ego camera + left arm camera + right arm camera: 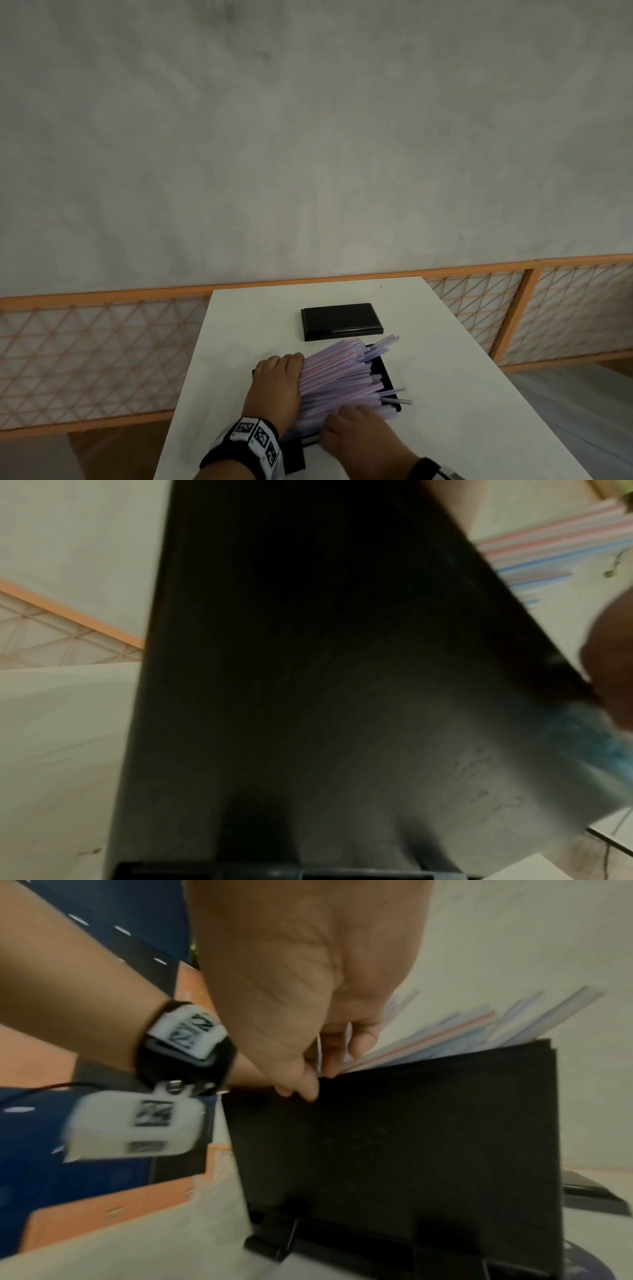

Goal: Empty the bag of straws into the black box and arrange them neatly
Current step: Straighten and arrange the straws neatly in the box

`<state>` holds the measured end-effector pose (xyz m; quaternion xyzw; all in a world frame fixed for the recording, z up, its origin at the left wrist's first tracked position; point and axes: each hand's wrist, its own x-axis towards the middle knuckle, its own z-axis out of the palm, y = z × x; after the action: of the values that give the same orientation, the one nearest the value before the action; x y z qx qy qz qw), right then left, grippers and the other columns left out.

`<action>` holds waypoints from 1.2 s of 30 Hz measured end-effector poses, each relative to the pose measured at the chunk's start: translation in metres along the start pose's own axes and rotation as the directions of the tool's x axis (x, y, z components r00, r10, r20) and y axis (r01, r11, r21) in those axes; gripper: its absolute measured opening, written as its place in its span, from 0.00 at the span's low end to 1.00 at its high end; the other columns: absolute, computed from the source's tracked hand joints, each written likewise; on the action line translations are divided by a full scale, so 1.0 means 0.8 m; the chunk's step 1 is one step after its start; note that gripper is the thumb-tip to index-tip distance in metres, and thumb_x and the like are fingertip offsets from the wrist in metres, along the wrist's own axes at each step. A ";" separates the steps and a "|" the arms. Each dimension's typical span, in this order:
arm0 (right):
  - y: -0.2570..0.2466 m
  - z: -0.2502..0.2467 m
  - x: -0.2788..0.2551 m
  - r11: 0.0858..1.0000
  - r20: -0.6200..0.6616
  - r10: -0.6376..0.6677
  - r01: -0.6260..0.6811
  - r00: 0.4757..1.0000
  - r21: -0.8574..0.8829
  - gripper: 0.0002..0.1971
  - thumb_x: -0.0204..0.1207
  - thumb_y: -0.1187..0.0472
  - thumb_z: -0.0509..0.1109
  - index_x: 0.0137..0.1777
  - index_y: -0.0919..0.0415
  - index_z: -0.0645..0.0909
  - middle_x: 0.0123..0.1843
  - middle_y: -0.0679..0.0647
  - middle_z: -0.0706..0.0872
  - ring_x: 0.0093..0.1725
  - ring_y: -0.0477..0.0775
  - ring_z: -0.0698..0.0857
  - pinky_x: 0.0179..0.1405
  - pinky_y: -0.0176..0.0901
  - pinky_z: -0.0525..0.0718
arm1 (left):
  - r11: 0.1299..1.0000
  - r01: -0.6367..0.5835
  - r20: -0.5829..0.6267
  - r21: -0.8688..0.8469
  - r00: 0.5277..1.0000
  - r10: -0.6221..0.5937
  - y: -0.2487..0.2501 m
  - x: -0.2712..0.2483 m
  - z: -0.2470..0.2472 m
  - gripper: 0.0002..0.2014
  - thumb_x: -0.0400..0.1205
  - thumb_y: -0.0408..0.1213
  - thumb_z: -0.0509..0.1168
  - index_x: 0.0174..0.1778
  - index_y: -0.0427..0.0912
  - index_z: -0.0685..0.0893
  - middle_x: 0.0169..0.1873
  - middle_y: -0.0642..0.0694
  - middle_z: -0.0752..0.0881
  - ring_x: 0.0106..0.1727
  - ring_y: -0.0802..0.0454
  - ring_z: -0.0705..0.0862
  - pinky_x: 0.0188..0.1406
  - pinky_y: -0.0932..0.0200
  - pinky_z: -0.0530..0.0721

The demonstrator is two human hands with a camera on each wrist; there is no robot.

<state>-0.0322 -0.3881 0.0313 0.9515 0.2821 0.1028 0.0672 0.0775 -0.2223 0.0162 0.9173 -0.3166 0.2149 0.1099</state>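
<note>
A thick pile of pale pink, blue and lilac straws [342, 377] lies slanted across the open black box [385, 371] in the middle of the white table. Several straw ends stick out past the box's right rim. My left hand [277, 380] presses against the straws' left ends; its fingers are hidden behind the pile. My right hand [356, 428] rests on the pile's near side. In the right wrist view its fingers [342, 1047] reach among the straws [445, 1037] at the rim of the box [411, 1137]. The box wall [308, 669] fills the left wrist view.
The box's black lid [342, 322] lies flat just beyond the box. The white table [462, 377] is narrow, with edges close on the left and right. An orange lattice fence [102, 359] runs behind it under a grey wall. A blurred grey-blue sheet [565, 750] lies against the box.
</note>
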 end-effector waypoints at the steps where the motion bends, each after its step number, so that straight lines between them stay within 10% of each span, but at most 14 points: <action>1: 0.006 -0.001 0.004 1.000 0.058 0.021 -0.022 0.998 0.018 0.08 0.62 0.51 0.62 0.35 0.41 0.83 0.33 0.38 0.82 0.30 0.39 0.81 0.29 0.30 0.80 | 1.000 -0.001 0.000 0.004 1.000 0.001 0.000 -0.001 -0.001 0.18 0.64 0.40 0.57 0.50 0.53 0.72 0.35 0.57 0.85 0.35 0.56 0.82 0.38 0.61 0.81; 4: 0.017 -0.012 0.015 0.993 0.165 0.033 -0.050 0.986 0.103 0.07 0.60 0.51 0.73 0.40 0.43 0.84 0.37 0.40 0.85 0.35 0.42 0.84 0.34 0.31 0.83 | 1.000 -0.006 0.011 -0.005 1.000 0.006 0.002 -0.002 -0.004 0.21 0.61 0.40 0.63 0.50 0.51 0.72 0.35 0.56 0.85 0.34 0.54 0.83 0.37 0.59 0.82; 7: 0.012 -0.022 0.023 0.958 0.277 0.077 -0.148 0.958 0.245 0.14 0.75 0.62 0.62 0.60 0.60 0.79 0.55 0.61 0.86 0.52 0.62 0.85 0.54 0.51 0.84 | 1.000 -0.008 0.015 -0.005 1.000 0.008 0.003 -0.001 -0.008 0.20 0.61 0.41 0.68 0.50 0.51 0.76 0.34 0.55 0.85 0.33 0.54 0.83 0.35 0.58 0.83; 11: -0.001 -0.030 0.030 0.928 0.401 0.187 -0.295 0.897 0.227 0.20 0.74 0.64 0.61 0.67 0.67 0.73 0.63 0.66 0.80 0.60 0.67 0.80 0.57 0.52 0.78 | 1.000 0.005 0.046 -0.013 0.999 -0.004 0.004 -0.002 -0.011 0.30 0.52 0.39 0.77 0.50 0.50 0.76 0.35 0.54 0.86 0.34 0.53 0.83 0.35 0.57 0.83; 26: 0.000 -0.035 0.066 0.913 0.664 0.194 -0.381 0.722 0.147 0.12 0.71 0.52 0.70 0.38 0.60 0.73 0.37 0.55 0.73 0.35 0.55 0.71 0.41 0.49 0.73 | 1.000 0.013 0.067 -0.018 0.998 -0.012 0.004 0.003 -0.015 0.31 0.47 0.42 0.80 0.47 0.46 0.82 0.34 0.52 0.86 0.34 0.51 0.84 0.34 0.54 0.84; 29: 0.004 -0.034 0.070 0.840 0.716 0.191 -0.489 0.672 0.234 0.18 0.71 0.51 0.73 0.56 0.61 0.78 0.48 0.56 0.81 0.43 0.58 0.80 0.42 0.47 0.77 | 1.000 0.004 0.058 -0.018 0.998 -0.002 0.005 0.003 -0.016 0.31 0.46 0.42 0.79 0.47 0.46 0.81 0.34 0.52 0.85 0.33 0.51 0.84 0.34 0.54 0.83; 32: 0.006 -0.035 0.071 0.833 0.704 0.210 -0.501 0.678 0.234 0.28 0.71 0.49 0.74 0.68 0.61 0.76 0.64 0.59 0.81 0.60 0.62 0.81 0.51 0.48 0.78 | 1.000 -0.006 0.046 -0.026 0.999 0.007 0.004 0.004 -0.015 0.33 0.46 0.40 0.78 0.48 0.46 0.77 0.34 0.51 0.85 0.33 0.50 0.84 0.34 0.55 0.83; 36: -0.001 -0.035 0.062 0.886 0.568 0.229 -0.412 0.791 0.215 0.16 0.72 0.55 0.71 0.56 0.64 0.79 0.54 0.63 0.83 0.49 0.62 0.79 0.46 0.46 0.75 | 0.999 -0.013 0.040 -0.031 0.999 0.014 0.002 0.003 -0.013 0.36 0.45 0.38 0.77 0.50 0.47 0.73 0.34 0.52 0.86 0.33 0.51 0.84 0.34 0.55 0.83</action>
<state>0.0014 -0.3583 0.0661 0.9742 0.0978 -0.2003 -0.0359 0.0748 -0.2216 0.0264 0.9176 -0.3280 0.1921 0.1163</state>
